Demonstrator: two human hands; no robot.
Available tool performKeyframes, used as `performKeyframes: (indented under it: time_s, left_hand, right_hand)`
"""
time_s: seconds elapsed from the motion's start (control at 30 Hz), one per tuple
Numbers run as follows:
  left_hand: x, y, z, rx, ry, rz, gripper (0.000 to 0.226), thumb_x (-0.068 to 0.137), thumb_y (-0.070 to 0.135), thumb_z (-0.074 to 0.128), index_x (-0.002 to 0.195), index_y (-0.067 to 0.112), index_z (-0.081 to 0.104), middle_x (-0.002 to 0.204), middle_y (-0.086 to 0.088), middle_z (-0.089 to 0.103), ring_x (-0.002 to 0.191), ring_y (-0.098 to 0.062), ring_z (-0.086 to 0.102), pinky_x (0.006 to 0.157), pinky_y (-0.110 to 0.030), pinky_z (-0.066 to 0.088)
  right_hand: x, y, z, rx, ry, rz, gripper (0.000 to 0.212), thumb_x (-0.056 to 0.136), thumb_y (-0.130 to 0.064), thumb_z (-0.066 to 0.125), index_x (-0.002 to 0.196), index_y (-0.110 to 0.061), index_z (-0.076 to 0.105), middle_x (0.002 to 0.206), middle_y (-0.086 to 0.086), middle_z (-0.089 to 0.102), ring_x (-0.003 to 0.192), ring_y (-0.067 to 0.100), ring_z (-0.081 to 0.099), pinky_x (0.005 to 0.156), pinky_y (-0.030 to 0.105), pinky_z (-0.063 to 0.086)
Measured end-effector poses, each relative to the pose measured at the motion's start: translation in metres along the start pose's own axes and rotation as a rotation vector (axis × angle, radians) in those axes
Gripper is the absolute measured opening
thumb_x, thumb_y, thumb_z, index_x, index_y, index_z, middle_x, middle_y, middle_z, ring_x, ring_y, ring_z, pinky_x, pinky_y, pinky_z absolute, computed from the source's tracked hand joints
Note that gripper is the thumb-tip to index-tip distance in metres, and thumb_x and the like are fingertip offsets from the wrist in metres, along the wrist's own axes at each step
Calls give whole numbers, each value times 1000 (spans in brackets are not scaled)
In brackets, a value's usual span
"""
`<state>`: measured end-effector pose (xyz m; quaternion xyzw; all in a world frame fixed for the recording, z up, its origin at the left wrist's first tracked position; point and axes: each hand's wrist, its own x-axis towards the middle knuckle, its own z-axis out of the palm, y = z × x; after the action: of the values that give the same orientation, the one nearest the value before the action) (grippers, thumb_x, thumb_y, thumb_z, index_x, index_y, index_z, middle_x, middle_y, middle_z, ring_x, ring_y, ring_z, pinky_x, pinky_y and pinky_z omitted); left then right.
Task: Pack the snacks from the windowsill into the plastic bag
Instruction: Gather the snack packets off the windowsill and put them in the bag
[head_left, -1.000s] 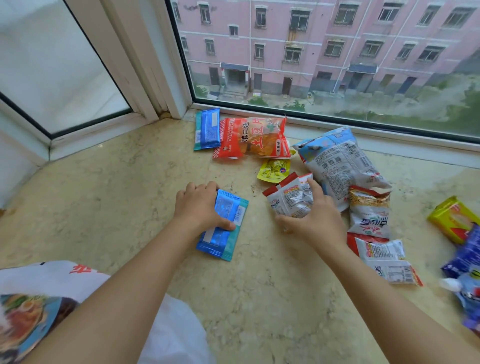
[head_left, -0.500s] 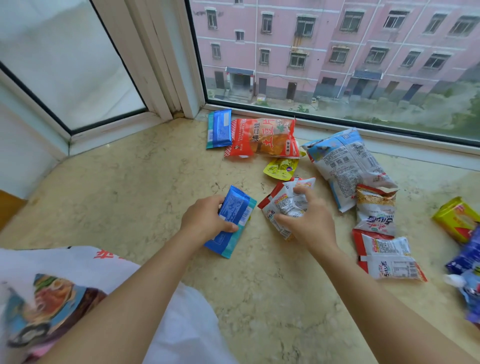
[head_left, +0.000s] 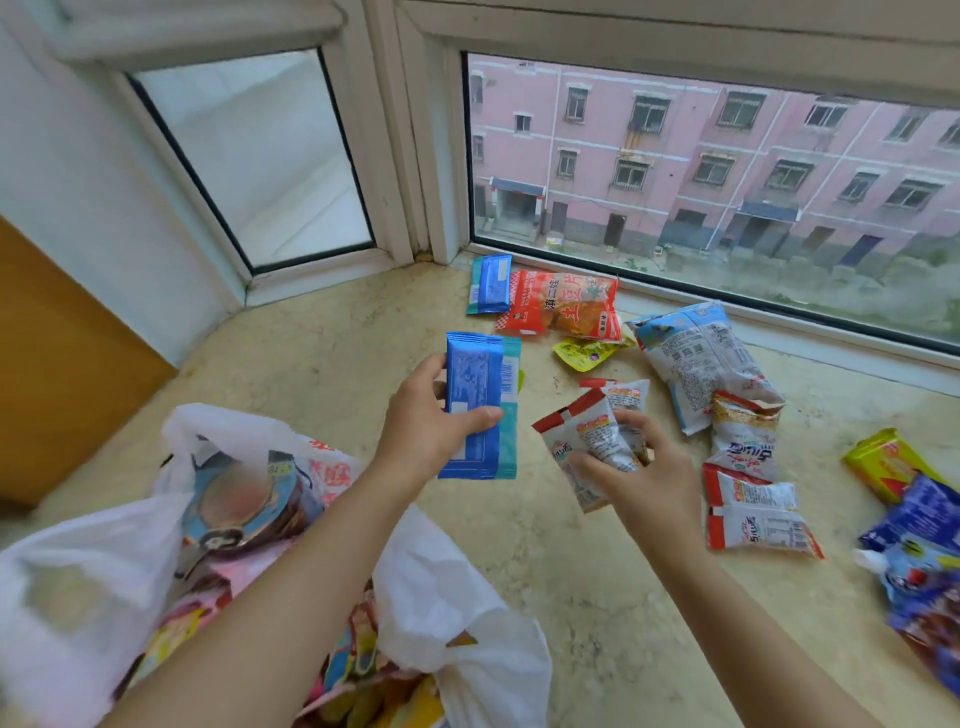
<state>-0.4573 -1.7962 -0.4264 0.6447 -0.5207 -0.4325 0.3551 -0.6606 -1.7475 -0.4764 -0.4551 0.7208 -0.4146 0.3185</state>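
My left hand (head_left: 423, 421) holds a blue snack packet (head_left: 480, 402) lifted above the marble windowsill (head_left: 332, 343). My right hand (head_left: 636, 467) grips a bunch of small red-and-white packets (head_left: 587, 431) just over the sill. The white plastic bag (head_left: 104, 561) lies open at the lower left with colourful packs inside. More snacks remain on the sill: a second blue packet (head_left: 489, 283), a red chip bag (head_left: 563, 304), a small yellow sachet (head_left: 587, 353), a light-blue bag (head_left: 696, 358) and red-and-white packets (head_left: 753, 514).
A yellow pack (head_left: 883, 462) and blue pouches (head_left: 919, 551) lie at the right edge. Window panes and white frames (head_left: 395, 156) close the back of the sill. A brown panel (head_left: 57, 364) stands at the left.
Both hands have lifted their packets off the sill and drawn back toward the bag. The view has tilted up and left, showing more of the bag.
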Motion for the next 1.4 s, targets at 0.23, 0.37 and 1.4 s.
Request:
performKeyframes:
  time_s: [0.23,0.37,1.4]
  left_hand:
    - [-62,24,-65,-95,129,22,54,71,18,83,113,32,53,104,5,68,92,-14,67,79,-37,58]
    - [-98,9,-113,-52,131,8,54,70,14,83,114,30,56,99,7,69,83,-6,68,66,-23,57]
    - [-111,-158,-147,1290,-176,335,70,97,57,-3,145,29,38,156,-4,27,142,-24,30,107,-51,24]
  right_hand:
    - [-55,-65,-6,228,-70,-59,49,61,-17,86,100,-35,64,90,-13,66,81,8,67,74,36,58]
    - [-99,-93,7,328,-221,-81,49,64,-13,86,104,-29,62,93,-9,67,76,-4,65,60,18,54]
    - [-182,-39,168,-847,-236,-521,69,97,-51,-4,145,-24,38,155,2,29,145,16,10,113,45,4]
